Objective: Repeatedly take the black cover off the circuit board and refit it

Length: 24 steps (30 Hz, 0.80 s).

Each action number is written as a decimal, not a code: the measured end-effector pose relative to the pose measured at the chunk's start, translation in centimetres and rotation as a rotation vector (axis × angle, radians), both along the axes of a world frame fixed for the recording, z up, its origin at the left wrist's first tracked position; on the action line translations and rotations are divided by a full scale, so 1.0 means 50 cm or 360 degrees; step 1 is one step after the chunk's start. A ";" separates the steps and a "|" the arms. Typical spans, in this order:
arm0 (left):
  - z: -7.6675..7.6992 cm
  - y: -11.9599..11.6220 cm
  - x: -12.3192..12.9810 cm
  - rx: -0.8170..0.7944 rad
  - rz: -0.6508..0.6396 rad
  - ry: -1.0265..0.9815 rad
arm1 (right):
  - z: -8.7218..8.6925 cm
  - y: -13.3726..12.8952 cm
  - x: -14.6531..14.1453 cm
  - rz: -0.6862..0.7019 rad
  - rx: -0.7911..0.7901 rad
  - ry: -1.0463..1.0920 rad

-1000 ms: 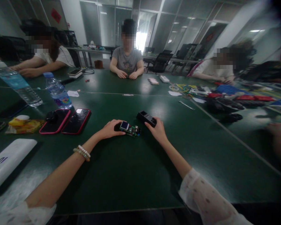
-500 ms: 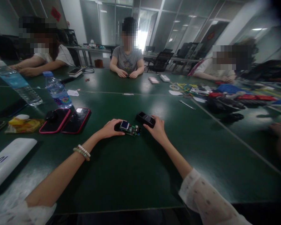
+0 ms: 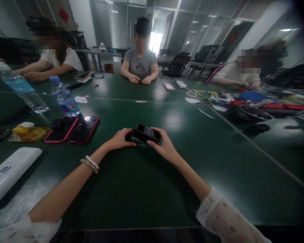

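**Rectangular black plastic shell (image 3: 147, 132) held over a thin green circuit board (image 3: 140, 142)**

Through the head camera I have both grips in front of me, close together above a dark green tabletop (image 3: 142, 195). The left hand (image 3: 121, 139) is pinched narrowly on the board's left end, thumb on the near side, fingers behind; a dark piece sits in that pinch too, its shape unclear to me. The right hand (image 3: 164, 144) holds the shell by its right end, thumb along the near edge, fingers curled over the far one. The shell lies between the two grips, and the board peeks out below its near edge. Whether they touch, I cannot tell.

My worry is alignment. The shell hides most of the board, so pressing down with the two askew could catch a raised component or bend something. A loose left pinch might let the board slide out, and the right thumb, close to the board's edge, could get nipped.

The shell is dark and longer than it is wide, with a rectangular window towards the left grip, small pale marks beside it and more openings towards the right grip. It slants slightly, right end nearer the wearer. Of the board I get only a slim green strip.

Left of the left grip lies a black phone in a pink-rimmed case (image 3: 84, 130); beyond the right grip, a slim silvery metal tool (image 3: 205, 113).
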<state>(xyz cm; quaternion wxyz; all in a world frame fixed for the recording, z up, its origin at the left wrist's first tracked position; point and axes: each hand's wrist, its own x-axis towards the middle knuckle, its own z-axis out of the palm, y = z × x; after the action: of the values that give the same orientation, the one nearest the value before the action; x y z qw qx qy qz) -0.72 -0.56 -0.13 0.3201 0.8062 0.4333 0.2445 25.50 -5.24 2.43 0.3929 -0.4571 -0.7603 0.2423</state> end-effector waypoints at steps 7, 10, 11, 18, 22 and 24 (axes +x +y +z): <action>0.017 -0.005 0.006 -0.0043 0.0032 0.0062 | -0.032 0.011 0.000 0.0128 -0.0006 -0.0161; 0.025 -0.008 0.004 -0.0045 -0.0052 0.0102 | -0.036 0.012 -0.001 0.0185 -0.0018 -0.0188; 0.026 -0.009 0.003 -0.0035 -0.0074 0.0097 | -0.036 0.011 -0.001 0.0195 -0.0011 -0.0184; 0.019 -0.006 0.001 -0.0085 -0.0054 0.0022 | -0.020 0.000 -0.005 0.0256 0.0070 -0.0191; 0.020 -0.005 0.001 -0.0129 -0.0100 -0.0060 | -0.016 -0.003 -0.006 0.0274 -0.0026 -0.0170; 0.022 -0.005 0.001 -0.0178 -0.0129 -0.0133 | -0.016 -0.002 -0.004 0.0279 -0.0154 -0.0108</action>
<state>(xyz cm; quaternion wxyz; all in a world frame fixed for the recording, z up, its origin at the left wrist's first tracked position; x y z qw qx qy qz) -0.66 -0.82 0.95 0.3920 0.7930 0.3997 0.2403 25.29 -5.35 1.63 0.3217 -0.4151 -0.7976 0.2966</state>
